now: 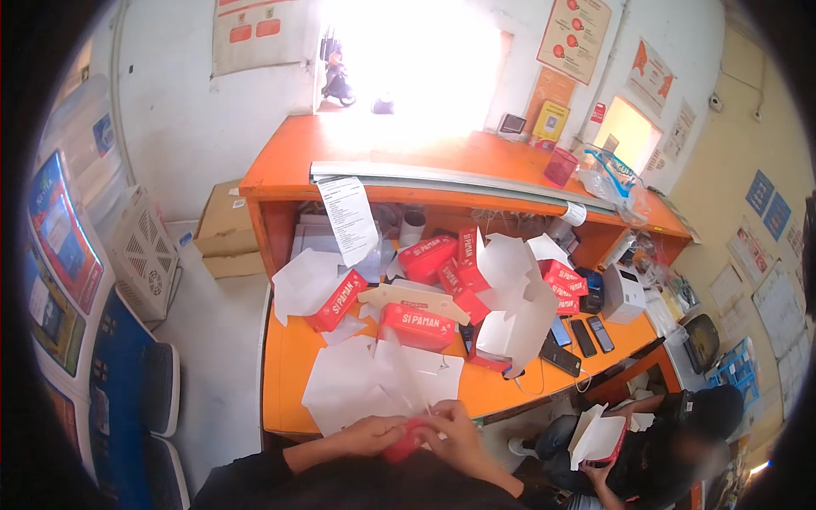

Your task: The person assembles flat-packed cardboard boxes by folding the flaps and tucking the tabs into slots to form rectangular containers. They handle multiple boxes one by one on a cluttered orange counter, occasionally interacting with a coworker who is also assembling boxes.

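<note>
At the counter's front edge, my left hand [372, 435] and my right hand [456, 435] close on a red-and-white carton [401, 444] from both sides. Part of its red wall shows between my fingers, and a pale, blurred flap rises above them. Just beyond my hands, flat white carton sheets [344, 382] lie on the orange desk. Past these sits a red carton [416, 327] with a tan flap. To its left stands another red carton [340, 302] with its white lid up; to the right, a white-sided carton [501, 336] stands open.
Several phones [583, 338] lie on the desk's right side near a white box-shaped device [625, 293]. A raised orange shelf [289, 161] runs behind, with a hanging paper slip [348, 219]. At lower right, another person [680, 442] sits holding an open carton [599, 438]. Chairs [161, 387] stand left.
</note>
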A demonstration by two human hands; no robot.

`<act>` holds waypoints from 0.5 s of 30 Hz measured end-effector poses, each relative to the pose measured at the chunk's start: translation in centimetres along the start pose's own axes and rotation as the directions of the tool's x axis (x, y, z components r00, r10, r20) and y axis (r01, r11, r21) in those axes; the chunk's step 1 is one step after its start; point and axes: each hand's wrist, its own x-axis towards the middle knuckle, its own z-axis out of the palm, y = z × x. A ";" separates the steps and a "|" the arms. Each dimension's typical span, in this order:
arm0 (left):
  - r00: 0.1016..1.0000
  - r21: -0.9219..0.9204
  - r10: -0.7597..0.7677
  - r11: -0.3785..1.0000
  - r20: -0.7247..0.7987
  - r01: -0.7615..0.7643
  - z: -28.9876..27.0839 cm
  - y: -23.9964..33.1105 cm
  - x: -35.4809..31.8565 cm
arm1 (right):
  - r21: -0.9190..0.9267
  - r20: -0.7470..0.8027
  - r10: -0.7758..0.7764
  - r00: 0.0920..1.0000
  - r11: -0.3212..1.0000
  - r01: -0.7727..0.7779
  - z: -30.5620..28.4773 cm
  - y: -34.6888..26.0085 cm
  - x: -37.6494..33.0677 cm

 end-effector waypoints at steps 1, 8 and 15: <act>0.998 0.056 0.008 0.998 -0.062 -0.005 0.0 0.2 0.2 | -0.038 -0.148 0.039 0.988 0.998 -0.045 0.7 0.1 -0.3; 0.944 0.462 0.328 0.843 -0.036 -0.275 0.2 2.8 1.1 | 0.691 0.203 0.638 0.743 0.444 -0.570 3.2 2.5 -1.4; 0.558 0.796 0.610 0.583 -0.562 0.165 -6.7 2.9 0.7 | 0.621 0.188 0.434 0.881 0.643 -0.449 -1.8 3.9 -1.8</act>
